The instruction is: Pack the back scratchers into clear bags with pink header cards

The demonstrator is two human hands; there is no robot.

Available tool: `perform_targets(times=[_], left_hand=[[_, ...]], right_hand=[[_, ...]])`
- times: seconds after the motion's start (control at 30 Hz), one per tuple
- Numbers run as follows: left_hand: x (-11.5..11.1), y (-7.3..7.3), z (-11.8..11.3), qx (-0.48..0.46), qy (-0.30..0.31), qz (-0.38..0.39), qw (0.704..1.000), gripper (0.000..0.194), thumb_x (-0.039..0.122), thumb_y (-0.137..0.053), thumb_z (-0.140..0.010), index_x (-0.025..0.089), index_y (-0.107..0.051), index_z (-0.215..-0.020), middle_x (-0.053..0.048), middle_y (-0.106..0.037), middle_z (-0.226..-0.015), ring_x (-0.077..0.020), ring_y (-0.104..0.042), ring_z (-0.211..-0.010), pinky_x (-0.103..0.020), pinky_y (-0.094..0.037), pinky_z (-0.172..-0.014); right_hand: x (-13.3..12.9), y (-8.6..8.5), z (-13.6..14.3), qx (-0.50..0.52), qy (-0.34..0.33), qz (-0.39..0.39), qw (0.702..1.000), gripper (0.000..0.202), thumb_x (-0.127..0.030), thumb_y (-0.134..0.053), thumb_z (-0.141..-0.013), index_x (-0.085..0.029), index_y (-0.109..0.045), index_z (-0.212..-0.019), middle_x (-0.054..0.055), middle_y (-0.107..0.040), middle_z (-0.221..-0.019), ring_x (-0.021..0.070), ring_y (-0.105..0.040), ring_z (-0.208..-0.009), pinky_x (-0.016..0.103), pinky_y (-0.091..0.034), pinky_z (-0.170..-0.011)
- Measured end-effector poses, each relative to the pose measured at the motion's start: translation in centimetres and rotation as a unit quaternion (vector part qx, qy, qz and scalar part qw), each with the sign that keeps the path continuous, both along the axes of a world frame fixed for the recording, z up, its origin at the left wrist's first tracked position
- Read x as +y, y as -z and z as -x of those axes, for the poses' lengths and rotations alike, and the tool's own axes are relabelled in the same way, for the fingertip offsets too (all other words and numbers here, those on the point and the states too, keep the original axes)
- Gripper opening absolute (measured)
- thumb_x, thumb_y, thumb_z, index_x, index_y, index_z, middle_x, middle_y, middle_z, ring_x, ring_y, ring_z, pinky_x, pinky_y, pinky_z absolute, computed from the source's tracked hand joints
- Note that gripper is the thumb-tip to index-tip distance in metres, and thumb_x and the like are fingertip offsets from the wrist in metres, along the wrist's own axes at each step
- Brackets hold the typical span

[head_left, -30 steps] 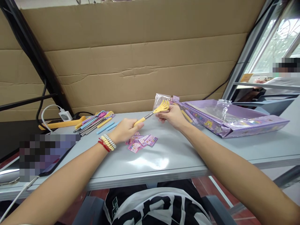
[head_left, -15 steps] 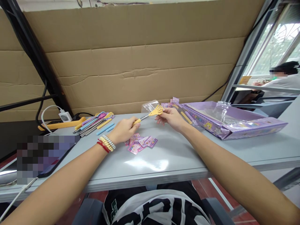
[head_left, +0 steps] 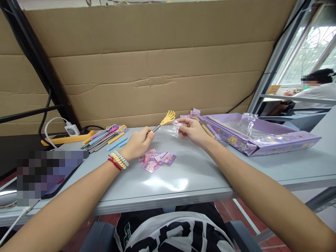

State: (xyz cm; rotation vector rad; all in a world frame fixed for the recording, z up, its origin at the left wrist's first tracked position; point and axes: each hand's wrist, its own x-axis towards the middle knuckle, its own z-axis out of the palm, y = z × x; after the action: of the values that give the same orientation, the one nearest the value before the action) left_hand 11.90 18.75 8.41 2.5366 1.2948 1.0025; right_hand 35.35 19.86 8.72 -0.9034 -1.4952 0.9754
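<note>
My left hand (head_left: 139, 142) is closed round the lower end of a stick with a yellow hand-shaped head (head_left: 168, 118), which points up and to the right. A clear plastic bag (head_left: 172, 129) is pinched in my right hand (head_left: 192, 131), just below and right of the yellow head. Small pink and purple cards (head_left: 157, 160) lie in a loose pile on the grey table (head_left: 199, 180), below my hands. Left of my left hand rests a bundle of similar sticks (head_left: 105, 138) with coloured handles.
A purple box (head_left: 286, 143) with clear bags inside stands at the right, with more packaged sticks (head_left: 206, 128) beside it. At the left are a white charger (head_left: 71, 129) and a blurred-out device (head_left: 49, 175). Cardboard (head_left: 157, 63) closes off the back. Another person (head_left: 319, 89) sits far right.
My left hand has tilted the stick more upright, its yellow head now away from my right hand. The clear bag has come down in front, in my right hand's fingers.
</note>
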Motion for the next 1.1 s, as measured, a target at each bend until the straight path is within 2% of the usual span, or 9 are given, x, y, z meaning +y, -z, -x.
perform_targets(times=[0.13,0.27,0.4,0.5,0.6,0.7,0.9,0.97,1.1], left_hand=[[-0.5,0.0,-0.6,-0.034,-0.007,0.043,0.998,0.038,0.048,-0.040,-0.090,0.017,-0.053,-0.108,0.004,-0.053,-0.061,-0.0151,-0.050,-0.059,-0.027,-0.035,-0.058],[-1.0,0.0,-1.2,-0.055,-0.009,0.076,0.996,0.051,0.050,-0.044,-0.088,0.016,-0.047,-0.126,0.002,-0.060,-0.068,-0.0161,-0.056,-0.064,-0.027,-0.040,-0.060],[-1.2,-0.3,-1.1,-0.057,-0.011,0.110,0.992,0.049,0.046,-0.044,-0.089,0.017,-0.050,-0.127,0.002,-0.063,-0.065,-0.0168,-0.060,-0.061,-0.028,-0.043,-0.060],[-0.9,-0.2,-0.9,-0.067,0.020,0.153,0.986,0.050,0.045,-0.043,-0.090,0.018,-0.048,-0.132,0.003,-0.063,-0.061,-0.0163,-0.061,-0.055,-0.027,-0.044,-0.057],[-0.6,0.3,-1.0,-0.105,0.065,0.184,0.975,0.053,0.046,-0.043,-0.090,0.019,-0.045,-0.135,0.000,-0.066,-0.074,-0.0169,-0.065,-0.067,-0.026,-0.046,-0.059],[-0.4,0.7,-1.4,-0.161,0.081,0.192,0.965,0.053,0.044,-0.047,-0.088,0.018,-0.045,-0.134,-0.001,-0.065,-0.081,-0.0172,-0.064,-0.080,-0.026,-0.047,-0.064],[-0.6,0.0,-1.4,-0.252,0.039,0.186,0.949,0.050,0.027,-0.066,-0.073,0.013,-0.052,-0.118,0.003,-0.058,-0.071,-0.0125,-0.056,-0.066,-0.026,-0.044,-0.061],[-0.9,-0.4,-1.3,-0.277,0.049,0.193,0.940,0.050,0.025,-0.068,-0.072,0.014,-0.050,-0.117,0.004,-0.056,-0.070,-0.0105,-0.053,-0.062,-0.024,-0.043,-0.059],[-1.3,-0.6,-1.2,-0.276,0.120,0.220,0.928,0.061,0.025,-0.069,-0.073,0.017,-0.043,-0.127,0.005,-0.055,-0.071,-0.0076,-0.048,-0.057,-0.023,-0.040,-0.055]], right_hand=[[-0.5,0.5,0.6,-0.067,-0.066,0.046,0.994,0.030,-0.030,-0.072,-0.066,-0.017,-0.057,-0.088,-0.003,-0.061,-0.057,0.0090,-0.051,-0.046,0.023,-0.040,-0.045],[-1.2,0.9,1.5,-0.121,-0.142,0.075,0.980,0.038,-0.022,-0.068,-0.070,-0.018,-0.052,-0.105,-0.004,-0.063,-0.057,0.0115,-0.057,-0.049,0.023,-0.042,-0.047],[-1.5,0.8,1.9,-0.102,-0.170,0.077,0.977,0.044,-0.016,-0.061,-0.071,-0.021,-0.046,-0.112,-0.007,-0.064,-0.059,0.0105,-0.053,-0.040,0.022,-0.040,-0.039],[-1.3,0.7,1.8,-0.083,-0.153,0.067,0.983,0.023,-0.017,-0.059,-0.072,-0.019,-0.053,-0.094,-0.003,-0.065,-0.064,0.0091,-0.052,-0.039,0.022,-0.039,-0.036],[-1.0,0.8,1.9,-0.075,-0.134,0.054,0.987,0.011,-0.020,-0.061,-0.074,-0.017,-0.058,-0.084,0.000,-0.066,-0.070,0.0083,-0.054,-0.042,0.021,-0.042,-0.036],[-1.1,1.0,2.0,-0.089,-0.125,0.043,0.987,0.019,-0.027,-0.066,-0.075,-0.016,-0.059,-0.088,0.001,-0.067,-0.077,0.0102,-0.060,-0.051,0.020,-0.044,-0.037],[-1.9,0.8,2.3,-0.115,-0.229,0.050,0.965,0.036,-0.035,-0.071,-0.072,-0.016,-0.059,-0.100,0.005,-0.068,-0.091,0.0135,-0.065,-0.064,0.022,-0.049,-0.044],[-1.8,0.8,2.3,-0.094,-0.210,0.060,0.971,0.038,-0.036,-0.073,-0.071,-0.016,-0.056,-0.099,0.005,-0.068,-0.087,0.0140,-0.065,-0.064,0.022,-0.049,-0.044],[-1.2,0.9,1.9,-0.021,-0.107,0.075,0.991,0.054,-0.033,-0.077,-0.067,-0.018,-0.047,-0.109,0.000,-0.067,-0.073,0.0121,-0.062,-0.051,0.019,-0.040,-0.037]])
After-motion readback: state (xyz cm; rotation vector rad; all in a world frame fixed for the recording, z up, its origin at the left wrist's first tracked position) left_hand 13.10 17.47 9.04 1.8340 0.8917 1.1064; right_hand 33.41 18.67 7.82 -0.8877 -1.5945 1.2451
